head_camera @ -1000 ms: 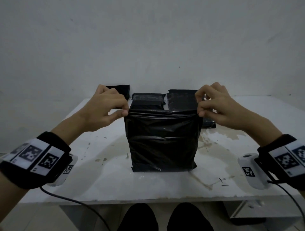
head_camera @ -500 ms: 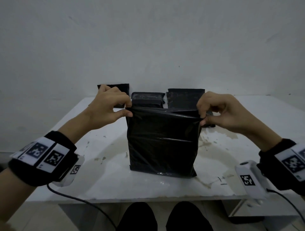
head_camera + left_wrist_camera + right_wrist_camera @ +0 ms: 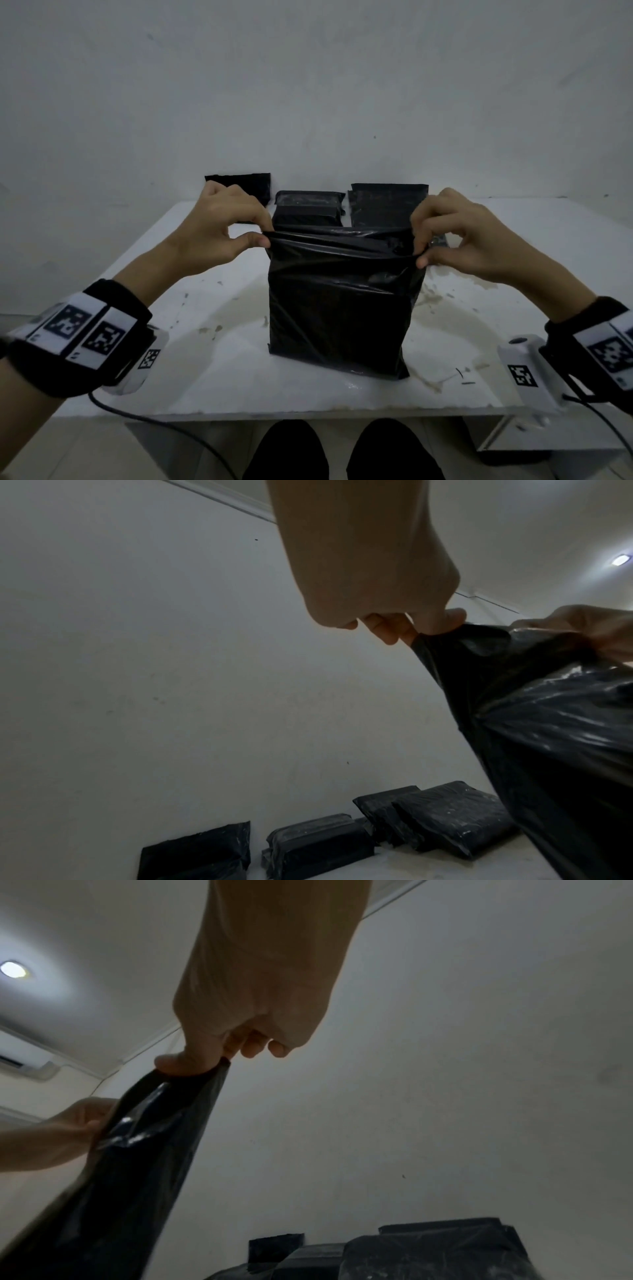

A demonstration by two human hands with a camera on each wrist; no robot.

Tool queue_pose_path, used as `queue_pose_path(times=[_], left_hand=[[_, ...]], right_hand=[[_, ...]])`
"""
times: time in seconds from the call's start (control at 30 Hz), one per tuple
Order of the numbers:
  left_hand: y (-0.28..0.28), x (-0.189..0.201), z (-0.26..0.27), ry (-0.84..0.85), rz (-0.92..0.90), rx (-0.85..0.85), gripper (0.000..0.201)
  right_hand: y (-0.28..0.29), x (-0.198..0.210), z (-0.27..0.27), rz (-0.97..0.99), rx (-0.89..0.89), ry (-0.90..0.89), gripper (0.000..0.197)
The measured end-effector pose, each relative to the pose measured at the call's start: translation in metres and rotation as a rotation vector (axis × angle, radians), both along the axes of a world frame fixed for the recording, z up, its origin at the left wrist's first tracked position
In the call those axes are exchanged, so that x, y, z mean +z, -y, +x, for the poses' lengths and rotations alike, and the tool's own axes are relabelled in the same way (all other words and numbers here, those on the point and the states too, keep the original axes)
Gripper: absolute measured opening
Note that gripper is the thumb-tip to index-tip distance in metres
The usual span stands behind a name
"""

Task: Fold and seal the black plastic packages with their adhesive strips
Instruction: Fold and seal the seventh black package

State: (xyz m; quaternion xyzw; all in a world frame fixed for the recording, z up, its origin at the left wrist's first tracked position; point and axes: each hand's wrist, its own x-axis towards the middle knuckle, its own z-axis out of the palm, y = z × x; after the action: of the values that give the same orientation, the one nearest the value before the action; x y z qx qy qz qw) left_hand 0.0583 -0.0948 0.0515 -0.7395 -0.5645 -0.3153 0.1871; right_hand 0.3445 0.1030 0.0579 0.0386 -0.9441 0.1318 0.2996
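Note:
A black plastic package (image 3: 339, 305) stands upright on the white table (image 3: 212, 370), its bottom edge on the tabletop. My left hand (image 3: 263, 240) pinches its top left corner between thumb and fingers. My right hand (image 3: 419, 255) pinches the top right corner, so the top edge is stretched between both hands. In the left wrist view, my left hand (image 3: 424, 631) grips the crinkled corner of the package (image 3: 555, 737). The right wrist view has my right hand (image 3: 209, 1064) pinching the package (image 3: 130, 1164). No adhesive strip shows.
Three more black packages lie at the table's far edge by the wall: a left one (image 3: 246, 186), a folded middle one (image 3: 308, 210) and a right one (image 3: 383, 205). The white wall stands right behind them. The tabletop is stained.
The package's top edge has loosened and its mouth has opened a little. Both hands have shifted slightly and the package leans a bit to the right at its base.

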Motion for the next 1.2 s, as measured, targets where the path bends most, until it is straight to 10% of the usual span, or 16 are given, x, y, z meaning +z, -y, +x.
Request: queue_pose_path(times=[0.33,0.63,0.83,1.0,1.2], left_hand=[[0.001,0.005,0.007,0.027,0.003,-0.055,0.037],[0.004,0.012,0.018,0.436,-0.144,0.025,0.036],[0.0,0.021,0.021,0.334,-0.258,0.131,0.091],[-0.008,0.038,0.027,0.326,-0.34,0.309,0.029],[-0.001,0.049,0.032,0.396,-0.438,0.321,0.027]], right_hand=[[0.005,0.008,0.002,-0.008,-0.079,0.013,0.016],[0.015,0.003,0.0,-0.175,-0.17,-0.068,0.029],[0.021,0.013,-0.001,-0.242,-0.274,-0.02,0.048],[0.027,0.026,-0.007,-0.272,-0.404,0.031,0.025],[0.029,0.028,-0.004,-0.285,-0.469,0.053,0.023]])
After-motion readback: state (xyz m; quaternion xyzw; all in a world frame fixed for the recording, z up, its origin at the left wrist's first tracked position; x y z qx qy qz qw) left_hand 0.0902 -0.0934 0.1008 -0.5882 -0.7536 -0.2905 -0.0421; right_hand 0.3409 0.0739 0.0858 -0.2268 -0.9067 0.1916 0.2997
